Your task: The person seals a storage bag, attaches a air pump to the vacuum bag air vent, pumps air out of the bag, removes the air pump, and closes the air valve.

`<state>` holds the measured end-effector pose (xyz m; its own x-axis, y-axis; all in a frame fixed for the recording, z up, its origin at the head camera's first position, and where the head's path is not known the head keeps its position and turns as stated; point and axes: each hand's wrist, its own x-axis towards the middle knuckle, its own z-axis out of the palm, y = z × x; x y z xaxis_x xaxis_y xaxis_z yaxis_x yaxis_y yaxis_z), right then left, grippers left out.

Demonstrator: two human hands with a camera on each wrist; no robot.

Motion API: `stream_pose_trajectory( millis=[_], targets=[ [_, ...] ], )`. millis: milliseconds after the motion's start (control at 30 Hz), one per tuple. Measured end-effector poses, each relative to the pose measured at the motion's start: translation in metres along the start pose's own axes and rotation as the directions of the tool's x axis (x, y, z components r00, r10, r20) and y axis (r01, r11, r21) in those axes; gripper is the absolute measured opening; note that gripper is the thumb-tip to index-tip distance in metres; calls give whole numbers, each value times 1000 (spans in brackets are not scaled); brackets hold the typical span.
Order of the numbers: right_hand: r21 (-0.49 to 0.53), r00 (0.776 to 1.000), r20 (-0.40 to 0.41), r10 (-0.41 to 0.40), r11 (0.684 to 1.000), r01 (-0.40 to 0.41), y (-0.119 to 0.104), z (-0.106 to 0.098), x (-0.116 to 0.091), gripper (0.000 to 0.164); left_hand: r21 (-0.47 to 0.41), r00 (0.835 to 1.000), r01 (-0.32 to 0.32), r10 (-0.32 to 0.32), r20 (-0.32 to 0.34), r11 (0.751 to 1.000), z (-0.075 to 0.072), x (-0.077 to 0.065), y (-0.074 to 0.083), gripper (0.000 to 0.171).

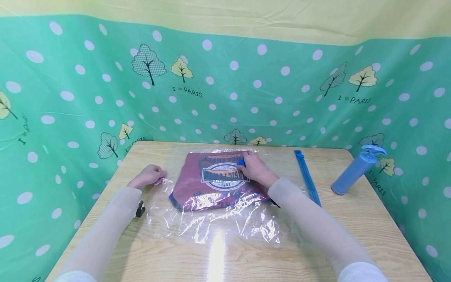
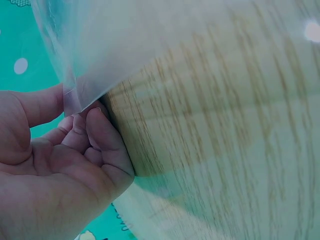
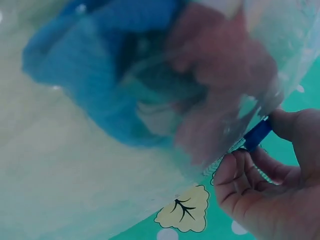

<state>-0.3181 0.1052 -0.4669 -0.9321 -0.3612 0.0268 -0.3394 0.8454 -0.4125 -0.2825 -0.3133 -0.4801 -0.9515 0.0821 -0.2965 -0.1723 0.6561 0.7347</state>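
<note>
The clear plastic bag (image 1: 243, 225), maroon printed fabric (image 1: 186, 178) inside, lies on the pale wood-grain table (image 1: 169, 258) in the head view. Left wrist view: your left hand (image 2: 65, 160) pinches its edge, fingers curled. Right wrist view: your right hand (image 3: 275, 202) pinches a small blue plastic slider (image 3: 258, 134) at its edge.

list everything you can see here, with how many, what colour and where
plastic bag: one, clear, flat on the table
printed fabric bundle: one, maroon with blue parts, inside the bag
small clip: one, blue, at the bag's edge
strip: one, blue, on the table right of the bag
hand pump: one, blue, at the table's right
table: one, light wood, under everything
patterned cloth: count unclear, green and cream, around the table
left hand: one, bare, pinching the bag's left edge
right hand: one, bare, pinching the clip
sleeves: two, pale, over the forearms
</note>
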Motion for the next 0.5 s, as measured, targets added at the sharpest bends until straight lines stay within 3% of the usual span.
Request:
stream_pose_trajectory(
  millis=[267,500],
  targets=[
    [-12,996,53,-75,997,76,-1,-4,-1,43,-1,1000,-3,3,1,1000,-1,0,-1,27],
    [5,998,53,-16,1000,16,-2,-5,-2,61,-4,1000,2,-2,-2,1000,0,0,0,27]
  ],
)
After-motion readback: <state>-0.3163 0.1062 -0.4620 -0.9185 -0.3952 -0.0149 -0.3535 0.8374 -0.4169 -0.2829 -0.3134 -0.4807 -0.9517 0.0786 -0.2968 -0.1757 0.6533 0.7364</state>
